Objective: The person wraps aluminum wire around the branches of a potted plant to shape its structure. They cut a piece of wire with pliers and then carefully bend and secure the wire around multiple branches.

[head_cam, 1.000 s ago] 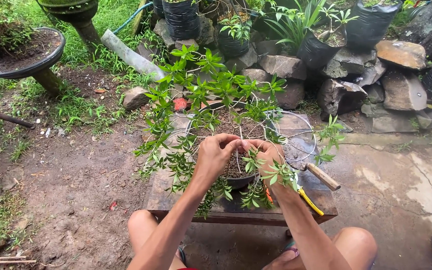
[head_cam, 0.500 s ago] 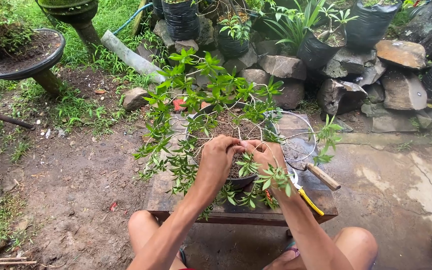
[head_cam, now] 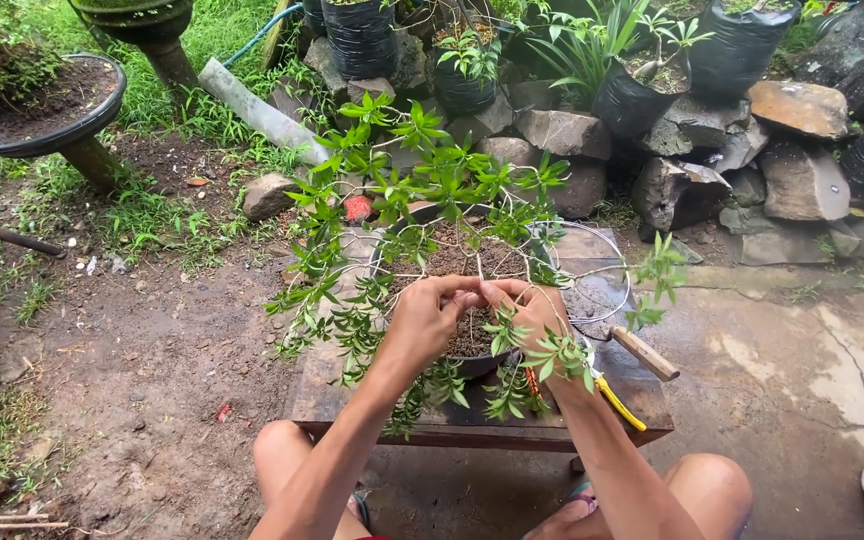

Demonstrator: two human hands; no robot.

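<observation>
Bonsai plant [head_cam: 432,190] in its dark pot sits on the low wooden bench [head_cam: 332,390] between my knees, branches sprawling out from nine o'clock round to three o'clock of the pot. What worries me most is the thin branch at the pot's near rim: both my hands are pinched on it at the same spot, and if I bend too sharply there it could snap or the bark could split, judging by how slender these stems look. Pressing down too hard could also tip the pot toward me, since it stands near the bench's front edge. My left hand [head_cam: 427,318] is curled nearly closed, fingertips meeting those of the other hand at the six o'clock side of the soil, gripping something thin, a twig or wire, though I cannot tell which. My right hand [head_cam: 530,312] is likewise closed in a pinch on that same thin piece, with leafy sprigs draped over its back. At four o'clock from the pot, just beside my right wrist, lie a wooden-handled tool [head_cam: 642,352] and yellow-handled pliers [head_cam: 617,402]. A coil of wire [head_cam: 602,265] rests at three o'clock on the bench, near the foliage
</observation>
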